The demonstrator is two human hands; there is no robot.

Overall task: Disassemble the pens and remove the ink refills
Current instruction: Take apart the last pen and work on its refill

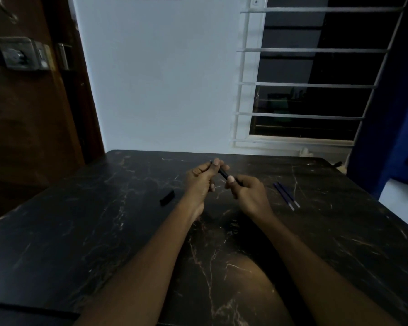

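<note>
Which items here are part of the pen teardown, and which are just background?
Job:
- pen, gripped by the left hand and right hand
- two refills on the table
- small black piece, likely a pen part

Background:
- door lock
- window grille
- blue curtain

glossy dark marble-look table (80,243), wooden door (28,125)

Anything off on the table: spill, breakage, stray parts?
Nothing stands out. The left hand and right hand grip one dark pen; two refills lie side by side on the table, a small black piece lies left. Pale streaks look like veining.
</note>
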